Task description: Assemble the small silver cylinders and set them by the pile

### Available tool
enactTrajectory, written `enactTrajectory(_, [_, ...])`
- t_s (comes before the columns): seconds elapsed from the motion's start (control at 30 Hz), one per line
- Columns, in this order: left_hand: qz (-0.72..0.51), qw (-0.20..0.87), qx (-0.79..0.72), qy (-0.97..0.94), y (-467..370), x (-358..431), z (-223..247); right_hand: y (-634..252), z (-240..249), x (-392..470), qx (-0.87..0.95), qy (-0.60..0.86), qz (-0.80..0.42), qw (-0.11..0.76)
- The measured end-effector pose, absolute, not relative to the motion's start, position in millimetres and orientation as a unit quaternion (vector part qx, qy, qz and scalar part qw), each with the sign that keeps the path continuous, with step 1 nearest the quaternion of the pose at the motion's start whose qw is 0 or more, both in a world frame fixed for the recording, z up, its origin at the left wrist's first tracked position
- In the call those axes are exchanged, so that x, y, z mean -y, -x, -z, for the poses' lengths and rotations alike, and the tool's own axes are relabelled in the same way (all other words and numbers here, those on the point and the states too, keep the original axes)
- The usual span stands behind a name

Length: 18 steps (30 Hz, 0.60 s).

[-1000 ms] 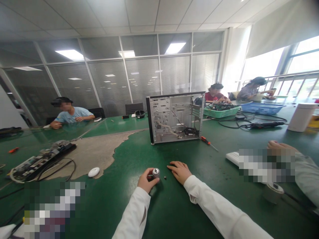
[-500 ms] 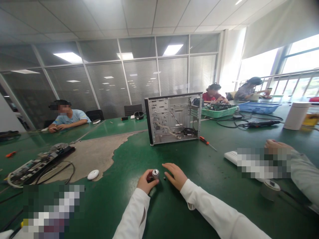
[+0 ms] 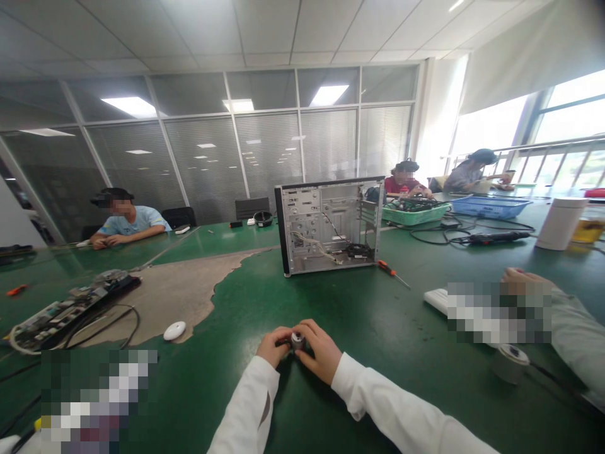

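A small silver metal cylinder stands upright just above or on the green table in front of me; I cannot tell which. Its round top shows a dark spot in the middle. My left hand is closed on it from the left. From the other side, my right hand has its thumb and fingers curled against the cylinder. Both hands hide its sides. Beyond them stands an opened computer case, its bare metal inside facing me.
An orange-handled screwdriver lies by the case. At left are a long circuit-board assembly with cables and a white oval object. On the right, another person's hand is near a white device; baskets stand farther back.
My right hand has moved left and closed on the cylinder, which my left hand still grips. The small dark piece seen beside it on the table is no longer visible.
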State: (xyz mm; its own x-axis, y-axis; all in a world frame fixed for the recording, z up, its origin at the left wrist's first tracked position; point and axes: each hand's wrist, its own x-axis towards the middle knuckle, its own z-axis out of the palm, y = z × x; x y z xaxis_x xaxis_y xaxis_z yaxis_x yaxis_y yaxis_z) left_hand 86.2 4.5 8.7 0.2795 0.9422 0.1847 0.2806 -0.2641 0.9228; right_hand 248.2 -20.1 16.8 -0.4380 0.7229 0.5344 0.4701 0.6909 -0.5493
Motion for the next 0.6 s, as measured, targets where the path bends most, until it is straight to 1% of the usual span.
enactTrajectory(0.17, [-0.45,0.455,-0.469,-0.608,-85.7,-7.0,-3.4,-254.0,-30.8,36.5,0.836,0.354,-0.18,0.378])
enactTrajectory(0.33, [-0.46,0.472,-0.459,-0.596,-83.2,-9.6,0.9,-284.2,-37.4,63.8,0.842,0.369,-0.183,0.35])
enactTrajectory(0.43, [-0.458,0.473,-0.461,-0.595,-82.4,-12.5,3.8,-322.6,-21.7,82.7,0.824,0.427,-0.147,0.342])
enactTrajectory(0.6, [-0.474,0.452,-0.473,-0.589,-83.8,-17.5,11.0,-421.7,21.1,114.0,0.735,0.577,-0.022,0.355])
